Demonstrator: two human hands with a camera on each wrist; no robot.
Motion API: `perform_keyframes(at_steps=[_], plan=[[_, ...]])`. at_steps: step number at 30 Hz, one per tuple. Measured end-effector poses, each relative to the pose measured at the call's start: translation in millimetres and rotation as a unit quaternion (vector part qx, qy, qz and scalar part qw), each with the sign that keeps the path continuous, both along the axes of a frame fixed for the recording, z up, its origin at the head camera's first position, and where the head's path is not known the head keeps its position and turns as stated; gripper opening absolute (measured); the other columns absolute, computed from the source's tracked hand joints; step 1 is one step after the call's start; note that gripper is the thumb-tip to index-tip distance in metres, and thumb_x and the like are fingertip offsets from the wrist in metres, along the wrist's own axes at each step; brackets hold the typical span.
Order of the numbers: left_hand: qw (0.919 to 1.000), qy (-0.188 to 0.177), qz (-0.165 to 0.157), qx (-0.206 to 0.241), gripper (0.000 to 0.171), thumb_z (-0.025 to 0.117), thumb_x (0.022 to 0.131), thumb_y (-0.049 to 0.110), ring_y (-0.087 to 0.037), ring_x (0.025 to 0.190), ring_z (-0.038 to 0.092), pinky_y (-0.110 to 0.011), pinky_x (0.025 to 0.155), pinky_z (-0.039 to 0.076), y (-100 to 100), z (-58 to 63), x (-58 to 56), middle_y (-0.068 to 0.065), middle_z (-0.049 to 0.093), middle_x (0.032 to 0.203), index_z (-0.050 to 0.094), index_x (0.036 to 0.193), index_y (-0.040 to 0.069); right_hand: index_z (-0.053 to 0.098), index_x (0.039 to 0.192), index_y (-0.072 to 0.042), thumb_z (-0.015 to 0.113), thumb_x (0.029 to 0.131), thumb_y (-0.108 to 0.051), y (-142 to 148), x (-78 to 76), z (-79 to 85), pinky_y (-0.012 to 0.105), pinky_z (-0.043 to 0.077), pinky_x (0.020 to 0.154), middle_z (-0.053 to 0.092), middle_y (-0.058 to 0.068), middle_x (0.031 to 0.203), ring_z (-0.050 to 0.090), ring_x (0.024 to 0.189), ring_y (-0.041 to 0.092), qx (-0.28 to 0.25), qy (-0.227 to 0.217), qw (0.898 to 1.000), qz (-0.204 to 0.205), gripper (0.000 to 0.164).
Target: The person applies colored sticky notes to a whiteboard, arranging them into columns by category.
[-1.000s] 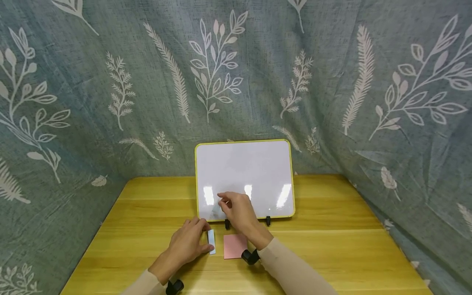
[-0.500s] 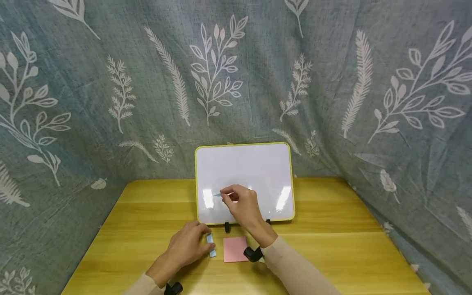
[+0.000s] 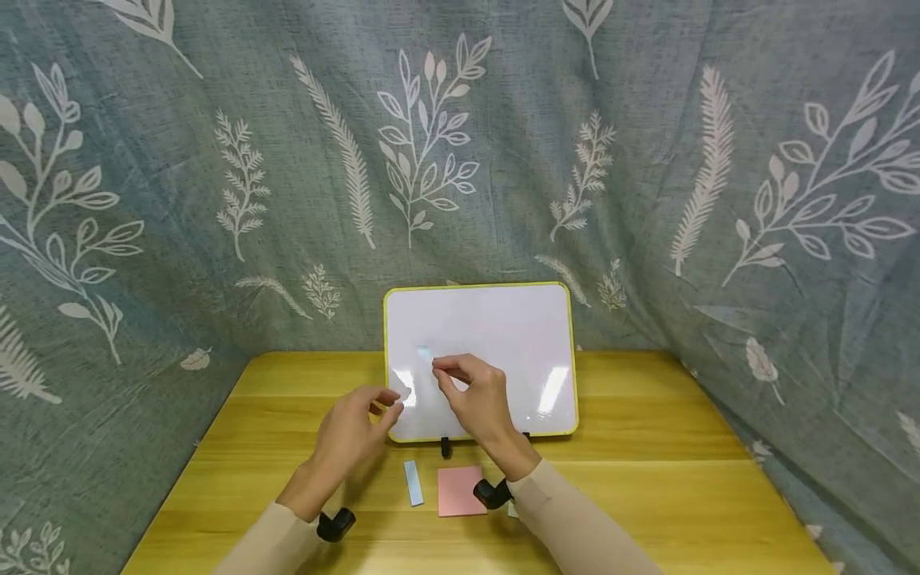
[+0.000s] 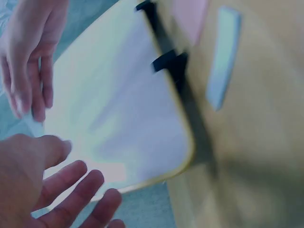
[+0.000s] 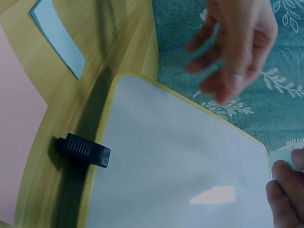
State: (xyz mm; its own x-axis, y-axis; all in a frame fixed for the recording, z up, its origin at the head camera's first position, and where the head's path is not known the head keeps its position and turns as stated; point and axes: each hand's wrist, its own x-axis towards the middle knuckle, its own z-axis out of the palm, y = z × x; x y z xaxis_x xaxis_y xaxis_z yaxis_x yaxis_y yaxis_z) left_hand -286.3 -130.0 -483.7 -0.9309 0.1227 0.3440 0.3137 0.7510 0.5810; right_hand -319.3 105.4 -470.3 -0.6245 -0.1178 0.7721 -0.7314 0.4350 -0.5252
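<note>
Both hands were up in front of the small yellow-framed whiteboard [image 3: 480, 361] that stood on black clip feet on the yellow wooden table [image 3: 647, 495]. The right hand [image 3: 477, 395] had thumb and forefinger pinched on a small pale blue sticky strip [image 5: 285, 157], held right at the whiteboard's face, a bit left of its middle. In the right wrist view you could see the strip's edge peeking out past the fingertips [image 5: 280, 187]. The left hand [image 3: 352, 427] hovered just off the whiteboard's lower left corner, fingers loosely spread and holding nothing.

My take on doing this bit well: keep the strip flat and square to the whiteboard's frame, land the sticky edge first, then smooth it down with one finger so it doesn't curl. The board only sat on those clips, so I'd brace its left edge with the free hand before pressing.

In front of the whiteboard lay a longer pale blue paper strip [image 3: 413, 482] and, just right of it, a pink square sticky-note pad [image 3: 460, 491].
</note>
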Motion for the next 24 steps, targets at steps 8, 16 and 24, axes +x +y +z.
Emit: perform_keyframes(at_steps=[8,16,24], plan=[[0.9961,0.055,0.026,0.064,0.028,0.077,0.115,0.03,-0.032,0.104,0.084,-0.05,0.085,0.068,-4,20.4,-33.9,-0.009,0.086,0.128,0.084,0.136,0.013,0.089,0.114,-0.001,0.089,0.099,0.004,-2,-9.1,2.4,0.031,0.071,0.095,0.089,0.014,0.111,0.09,0.102,0.029,-0.023,0.028,0.999,0.003,0.015],[0.9909,0.076,0.04,0.104,0.038,0.075,0.116,0.026,-0.038,0.11,0.08,-0.057,0.088,0.065,-5,38.1,-65.0,-0.015,0.077,0.144,0.076,0.149,0.009,0.09,0.115,0.0,0.089,0.1,0.003,-12,-22.4,8.2,0.033,0.071,0.097,0.089,0.014,0.115,0.09,0.103,0.029,-0.032,0.062,0.998,-0.003,0.015],[0.9889,0.078,0.046,0.118,0.047,0.071,0.118,0.031,-0.039,0.115,0.08,-0.059,0.092,0.066,0,52.5,-88.7,-0.017,0.072,0.149,0.067,0.159,0.009,0.091,0.115,-0.001,0.09,0.101,-0.002,-23,-34.8,17.8,0.043,0.072,0.096,0.09,0.013,0.115,0.089,0.106,0.028,-0.006,0.087,0.995,-0.047,0.014]])
